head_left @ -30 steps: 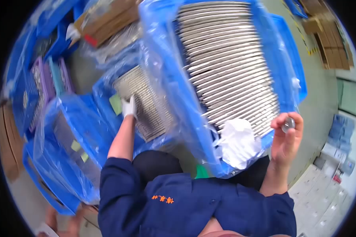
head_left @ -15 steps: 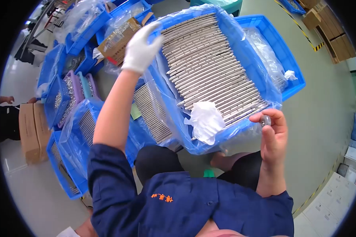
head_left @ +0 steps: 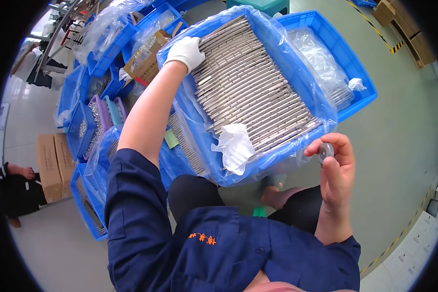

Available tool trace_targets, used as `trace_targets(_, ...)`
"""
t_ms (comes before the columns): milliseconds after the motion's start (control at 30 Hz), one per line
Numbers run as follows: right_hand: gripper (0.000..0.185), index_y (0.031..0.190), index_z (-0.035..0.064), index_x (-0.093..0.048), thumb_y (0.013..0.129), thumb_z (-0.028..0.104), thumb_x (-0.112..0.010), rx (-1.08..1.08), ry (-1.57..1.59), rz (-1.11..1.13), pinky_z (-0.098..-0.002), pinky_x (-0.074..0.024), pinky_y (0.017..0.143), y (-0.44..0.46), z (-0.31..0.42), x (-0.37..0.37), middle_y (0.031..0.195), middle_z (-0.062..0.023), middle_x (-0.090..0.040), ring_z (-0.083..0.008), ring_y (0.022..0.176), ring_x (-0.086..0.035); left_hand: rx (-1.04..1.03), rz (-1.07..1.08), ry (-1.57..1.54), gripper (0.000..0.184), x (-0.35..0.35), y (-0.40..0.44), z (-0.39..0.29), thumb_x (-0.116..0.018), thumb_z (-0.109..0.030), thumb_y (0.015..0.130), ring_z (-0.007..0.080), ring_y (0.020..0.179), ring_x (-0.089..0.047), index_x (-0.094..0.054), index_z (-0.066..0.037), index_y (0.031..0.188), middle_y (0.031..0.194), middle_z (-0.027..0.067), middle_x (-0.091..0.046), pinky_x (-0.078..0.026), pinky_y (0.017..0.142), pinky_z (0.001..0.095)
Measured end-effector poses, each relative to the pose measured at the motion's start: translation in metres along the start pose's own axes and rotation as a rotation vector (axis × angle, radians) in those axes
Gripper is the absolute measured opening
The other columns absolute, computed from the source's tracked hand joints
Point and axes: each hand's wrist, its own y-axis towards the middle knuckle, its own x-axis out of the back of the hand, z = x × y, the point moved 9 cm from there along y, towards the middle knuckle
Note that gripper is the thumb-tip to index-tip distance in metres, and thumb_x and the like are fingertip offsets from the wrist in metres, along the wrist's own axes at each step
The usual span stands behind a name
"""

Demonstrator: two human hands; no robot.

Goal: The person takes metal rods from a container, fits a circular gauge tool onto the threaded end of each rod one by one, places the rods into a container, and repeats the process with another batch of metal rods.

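Note:
My left hand (head_left: 186, 54), in a white glove, has its fingers curled over the left ends of the upper metal rods (head_left: 243, 73). The fingertips are partly hidden there. These slim silvery rods carry small dark holes and lie side by side in a plastic-lined blue crate (head_left: 287, 58). A crumpled white cloth (head_left: 234, 148) rests on the rods at the near left corner. Off the crate's near right corner, my bare right hand (head_left: 338, 168) pinches a small round grey disc (head_left: 325, 152) with a hole at its centre between thumb and fingers.
Another blue crate (head_left: 365, 92) with bagged parts adjoins on the right. Left are a cardboard box (head_left: 146, 56), purple bins (head_left: 100, 124) of small parts and more rod crates. A green stool (head_left: 265, 6) stands behind. Another person's hand (head_left: 25, 171) shows at far left.
My left hand has gone from open above the crate's left edge to curled at the rod ends. My right hand keeps the disc in nearly the same place. The view has shifted slightly.

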Motion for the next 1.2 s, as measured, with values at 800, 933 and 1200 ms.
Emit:
trace_targets(800, 0.012, 0.095, 0.0054, -0.050, 0.090, 0.015, -0.054, -0.329, 0.403, 0.024, -0.0266, -0.0399, 0.061, -0.004, -0.042, -0.026, 0.081, -0.0040, -0.049, -0.0143, 0.068, -0.046, 0.153, -0.028, -0.164, 0.026, 0.036, -0.012, -0.015, -0.053, -0.017, 0.077, 0.0319, 0.091, -0.063, -0.067, -0.005, 0.095, 0.096, 0.0178, -0.065, -0.049, 0.080, 0.0392)
trace_targets(933, 0.021, 0.104, 0.0008, -0.055, 0.094, 0.018, -0.047, -0.372, 0.366, 0.132, -0.0249, -0.0354, 0.057, -0.013, -0.047, -0.057, 0.074, -0.0013, -0.043, -0.0112, 0.064, -0.040, 0.155, -0.091, -0.401, 0.026, 0.069, -0.074, 0.012, -0.056, -0.026, 0.076, 0.0328, 0.083, -0.063, -0.066, -0.006, 0.090, 0.088, 0.0170, -0.066, -0.048, 0.076, 0.0396)
trace_targets(1200, 0.043, 0.129, -0.0026, -0.041, 0.091, 0.016, -0.051, -0.291, 0.244, 0.413, -0.0222, -0.0329, 0.057, -0.020, -0.058, -0.166, 0.080, 0.0013, -0.041, -0.0063, 0.066, -0.037, 0.242, 0.220, -1.329, 0.022, 0.129, -0.292, -0.014, -0.059, -0.029, 0.079, 0.0047, 0.056, -0.043, -0.057, -0.008, 0.086, 0.067, -0.0025, -0.049, -0.035, 0.049, 0.0228)
